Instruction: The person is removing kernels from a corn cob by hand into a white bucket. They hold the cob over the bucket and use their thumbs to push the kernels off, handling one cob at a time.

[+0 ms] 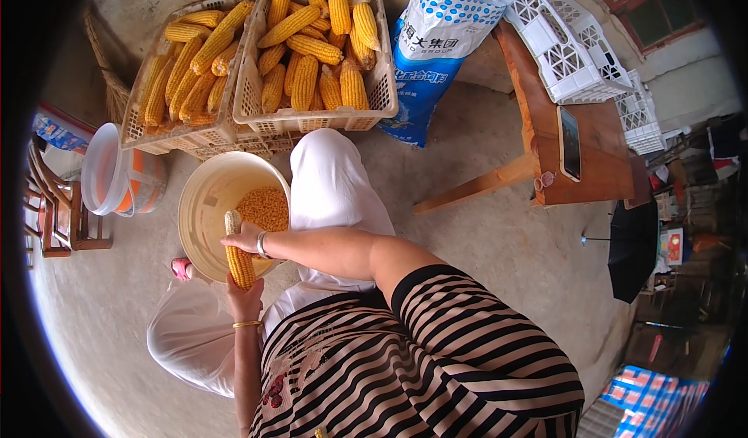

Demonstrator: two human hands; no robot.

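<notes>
The left hand point(245, 302) grips the lower end of a corn ear point(240, 265), the right hand point(249, 238) its upper part below the pale tip, over a cream bucket point(204, 204) containing loose kernels point(263, 207). Beyond stand two plastic crates point(312, 121) of maize and a blue-and-white sack point(421, 95).

Short-sleeved top point(499, 360) in black and beige stripes, plain black sleeve hem point(411, 286), dark red motif point(273, 391) on the front, loose white trousers point(331, 177), silver bangle point(262, 244) above the right hand point(246, 238), gold-coloured bangle point(247, 324) below the left hand point(245, 301), pinkish-red shoe point(180, 267).
</notes>
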